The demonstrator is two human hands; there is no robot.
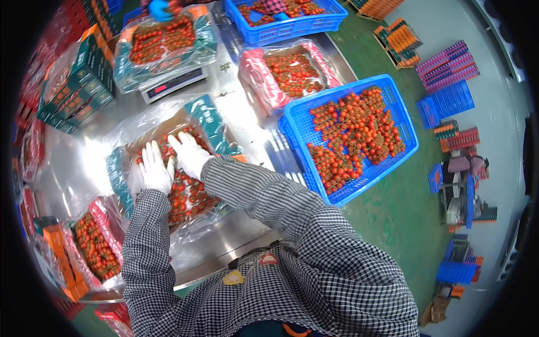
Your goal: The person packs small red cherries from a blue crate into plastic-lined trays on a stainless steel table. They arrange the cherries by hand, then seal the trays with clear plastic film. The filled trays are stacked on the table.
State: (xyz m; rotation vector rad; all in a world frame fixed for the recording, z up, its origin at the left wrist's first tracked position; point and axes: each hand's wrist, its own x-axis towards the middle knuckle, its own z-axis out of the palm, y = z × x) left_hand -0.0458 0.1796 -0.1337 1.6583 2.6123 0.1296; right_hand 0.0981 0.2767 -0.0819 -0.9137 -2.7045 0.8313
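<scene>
Both hands wear white gloves and lie flat over cherry tomatoes on the vine (189, 198) in a teal cardboard box (208, 120) lined with clear plastic film. My left hand (156, 168) rests palm down at the box's left side, fingers extended. Beside it, my right hand (189, 155) lies on the tomatoes nearer the far side, its fingers a little spread. Neither hand grips anything. Right of the box, a blue plastic crate (294, 139) holds a heap of tomatoes on the vine, tilted in view across the edge of the steel table (240, 236).
A digital scale (174, 85) bears another filled teal box (124, 71); a co-worker's blue-gloved hand (161, 10) is over it. Pink boxes of tomatoes (269, 80) stand at the back and lower left (107, 223). A second blue crate (294, 33) stands at the far edge, stacked teal boxes (90, 71) at left.
</scene>
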